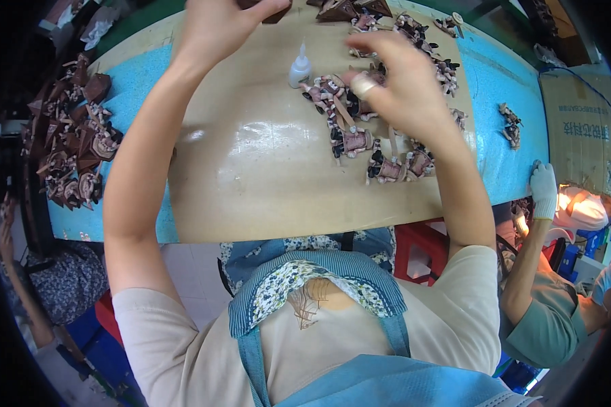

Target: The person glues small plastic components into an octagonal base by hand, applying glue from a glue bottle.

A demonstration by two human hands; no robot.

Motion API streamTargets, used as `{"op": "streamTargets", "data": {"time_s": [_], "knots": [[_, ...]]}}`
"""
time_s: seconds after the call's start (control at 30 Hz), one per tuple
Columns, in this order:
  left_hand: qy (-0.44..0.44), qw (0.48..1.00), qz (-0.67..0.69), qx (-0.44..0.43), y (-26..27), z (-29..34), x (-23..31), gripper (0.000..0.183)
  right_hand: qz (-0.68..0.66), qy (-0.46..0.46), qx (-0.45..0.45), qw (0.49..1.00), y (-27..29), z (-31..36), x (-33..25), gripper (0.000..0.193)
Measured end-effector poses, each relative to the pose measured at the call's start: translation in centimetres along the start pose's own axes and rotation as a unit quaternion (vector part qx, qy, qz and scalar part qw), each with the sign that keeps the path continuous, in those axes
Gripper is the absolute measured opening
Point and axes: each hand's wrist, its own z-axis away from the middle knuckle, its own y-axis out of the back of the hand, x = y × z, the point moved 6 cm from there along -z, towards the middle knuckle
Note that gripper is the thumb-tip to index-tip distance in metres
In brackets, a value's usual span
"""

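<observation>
My left hand (218, 26) reaches to the far edge of the tan board (251, 169) and closes on a dark brown figurine piece (278, 13) that is mostly hidden under the fingers. My right hand (395, 80) hovers over a cluster of small pink-and-black figurine parts (360, 139), fingers curled, with a pale piece (363, 85) pinched at the fingertips. A small white glue bottle (299, 68) stands upright between the two hands.
A heap of brown figurine pieces (75, 136) lies on the blue table surface (502, 136) at the left. More parts (510, 125) sit at the right. Another person's gloved hand (543, 190) rests on the right table edge. A cardboard box (580, 129) stands far right.
</observation>
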Motion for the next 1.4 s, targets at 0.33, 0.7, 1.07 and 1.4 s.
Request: {"op": "streamTargets", "data": {"time_s": [0.33, 0.7, 1.07, 1.4], "knots": [[0.156, 0.907, 0.383, -0.082, -1.5, 17.1, -2.8, 0.034, -0.15, -0.091, -0.082, 0.981, -6.1, -1.5, 0.5, 0.026], [0.126, 0.95, 0.286, -0.006, 1.0, 17.2, -6.1, 0.026, -0.406, -0.108, 0.027, 0.907, -0.6, 3.2, -1.0, 0.032], [0.015, 0.99, -0.138, 0.019, -2.5, 17.7, -0.4, 0.059, -0.452, -0.176, 0.024, 0.874, 0.4, 9.3, -0.8, 0.031], [0.134, 0.871, 0.468, -0.069, -7.0, 19.7, 3.6, 0.08, -0.211, 0.019, -0.016, 0.977, 3.9, 8.2, -6.0, 0.034]]}}
